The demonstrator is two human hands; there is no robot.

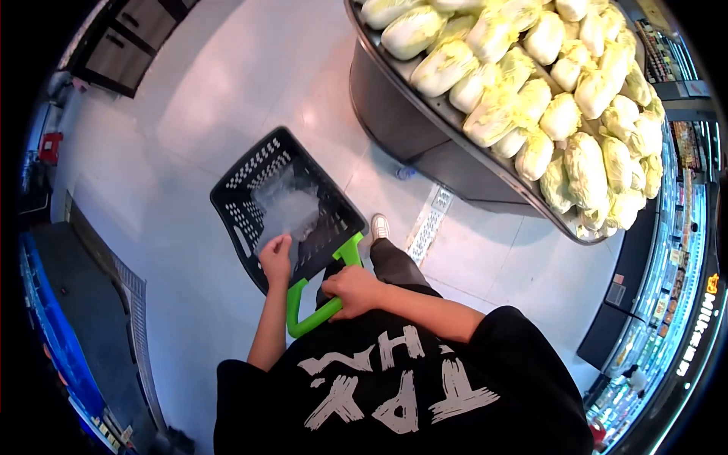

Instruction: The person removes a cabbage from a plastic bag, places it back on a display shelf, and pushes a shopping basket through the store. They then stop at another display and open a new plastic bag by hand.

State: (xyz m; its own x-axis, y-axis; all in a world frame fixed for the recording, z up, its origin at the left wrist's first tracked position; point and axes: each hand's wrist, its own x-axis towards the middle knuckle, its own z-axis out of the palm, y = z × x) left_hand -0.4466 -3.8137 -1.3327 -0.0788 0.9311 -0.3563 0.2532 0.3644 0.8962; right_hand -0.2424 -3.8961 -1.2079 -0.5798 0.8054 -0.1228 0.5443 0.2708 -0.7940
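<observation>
My right hand (353,291) is wrapped round the green handle (313,321) of a black shopping basket (244,184) in front of my body. Inside the basket lies a clear, crumpled plastic bag (292,208). Over the near left part of the basket, my left hand (275,258) has its fingers pinched together at the bag's near edge. The basket has perforated sides, and whatever is under the bag is hard to make out.
A rounded grey display stand (402,114) piled with Chinese cabbages (557,114) stands ahead to the right. Refrigerated shelves (660,303) line the far right. A dark counter (83,303) is on the left, and dark cabinets (125,49) stand at the upper left.
</observation>
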